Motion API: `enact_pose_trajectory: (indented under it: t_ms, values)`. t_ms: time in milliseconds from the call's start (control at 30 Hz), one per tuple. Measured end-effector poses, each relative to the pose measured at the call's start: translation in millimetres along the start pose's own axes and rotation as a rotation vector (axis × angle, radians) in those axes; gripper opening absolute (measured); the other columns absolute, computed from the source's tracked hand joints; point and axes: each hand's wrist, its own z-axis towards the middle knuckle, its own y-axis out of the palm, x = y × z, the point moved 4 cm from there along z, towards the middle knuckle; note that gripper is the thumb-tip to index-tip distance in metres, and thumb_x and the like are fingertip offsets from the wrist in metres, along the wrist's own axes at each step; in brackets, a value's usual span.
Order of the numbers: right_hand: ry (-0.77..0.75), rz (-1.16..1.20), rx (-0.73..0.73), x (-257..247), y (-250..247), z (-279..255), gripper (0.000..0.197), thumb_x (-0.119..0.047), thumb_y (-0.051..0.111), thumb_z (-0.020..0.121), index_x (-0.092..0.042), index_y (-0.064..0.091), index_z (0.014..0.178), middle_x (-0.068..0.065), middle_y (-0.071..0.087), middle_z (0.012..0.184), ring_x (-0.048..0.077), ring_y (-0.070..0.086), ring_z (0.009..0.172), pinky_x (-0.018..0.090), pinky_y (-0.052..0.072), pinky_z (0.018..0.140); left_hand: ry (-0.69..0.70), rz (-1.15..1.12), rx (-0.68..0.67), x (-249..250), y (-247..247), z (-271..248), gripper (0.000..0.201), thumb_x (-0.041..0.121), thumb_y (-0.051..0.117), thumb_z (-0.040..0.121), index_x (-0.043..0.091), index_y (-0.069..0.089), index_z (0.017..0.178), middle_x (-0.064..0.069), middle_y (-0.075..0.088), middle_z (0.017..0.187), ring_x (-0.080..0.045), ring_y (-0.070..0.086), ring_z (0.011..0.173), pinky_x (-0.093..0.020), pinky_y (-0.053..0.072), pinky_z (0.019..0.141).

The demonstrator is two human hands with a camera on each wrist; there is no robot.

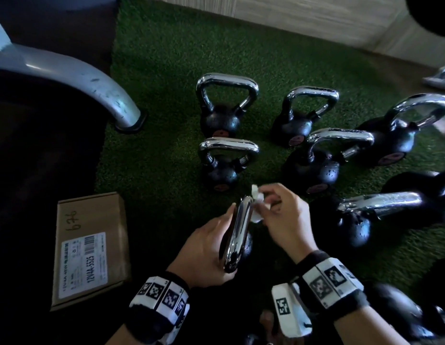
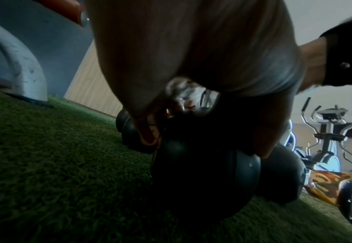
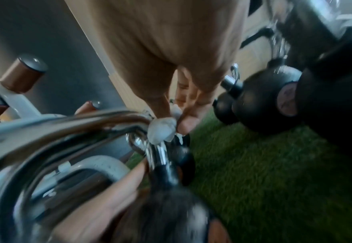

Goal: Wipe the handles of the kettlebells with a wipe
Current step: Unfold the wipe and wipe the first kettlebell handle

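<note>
My head view is dim overall, with the lower left sunk in near-black shadow. Bright glare streaks run along the chrome handles (image 1: 227, 80) and the grey machine leg (image 1: 74, 78), so light seems to fall from above and the far side. The pale wall (image 1: 303, 11) at the top is the brightest area. Straight lines bow toward the edges, and the right border smears with motion blur. On my left wrist view, the left hand (image 2: 191, 49) fills the top as a soft, out-of-focus mass; the turf (image 2: 46, 164) is dark and grainy. My right wrist view is heavily motion-blurred, the near handle (image 3: 67, 131) streaked with reflections.
</note>
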Motion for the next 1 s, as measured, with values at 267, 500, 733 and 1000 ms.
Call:
enact_pose_trajectory:
  t_ms: [267,500,733,1000]
  values:
    - [-0.472,-0.122,-0.412,-36,-11,10,0.048,0.006,0.058,0.078,-0.023,0.079,0.110,-0.002,0.057,0.107,-0.008,0.054,0.088,0.001,0.038,0.078,-0.053,0.164,-0.078,1,4,4,0.125,0.078,0.068,0.064,0.036,-0.004,0.158,0.008,0.033,0.157,-0.011,0.032,0.146,-0.042,0.037,0.114]
    - [-0.387,-0.300,-0.429,-31,-23,4,0.042,-0.006,0.065,0.079,-0.035,0.077,0.108,-0.004,0.049,0.095,0.014,0.054,0.082,0.019,0.043,0.072,-0.026,0.354,0.083,2,-16,-7,0.106,0.077,0.064,0.063,0.038,0.029,0.156,0.016,0.044,0.140,-0.007,0.048,0.128,-0.037,0.043,0.106]
    - [-0.216,-0.336,-0.416,-24,-24,-26,0.021,-0.037,0.082,0.080,-0.032,0.074,0.098,-0.010,0.045,0.092,0.011,0.055,0.079,0.019,0.044,0.064,-0.083,-0.056,0.195,-33,-58,-16,0.029,0.044,0.090,0.065,0.030,0.072,0.082,0.017,0.070,0.094,-0.002,0.069,0.091,-0.031,0.055,0.084]
    - [-0.287,-0.293,-0.406,-20,-26,-19,0.022,-0.024,0.078,0.085,-0.026,0.076,0.107,-0.009,0.049,0.095,0.011,0.057,0.079,0.028,0.054,0.069,-0.072,-0.099,0.274,-22,-50,-19,0.029,0.028,0.097,0.060,0.035,0.071,0.068,0.013,0.065,0.072,-0.004,0.066,0.070,-0.008,0.042,0.064]
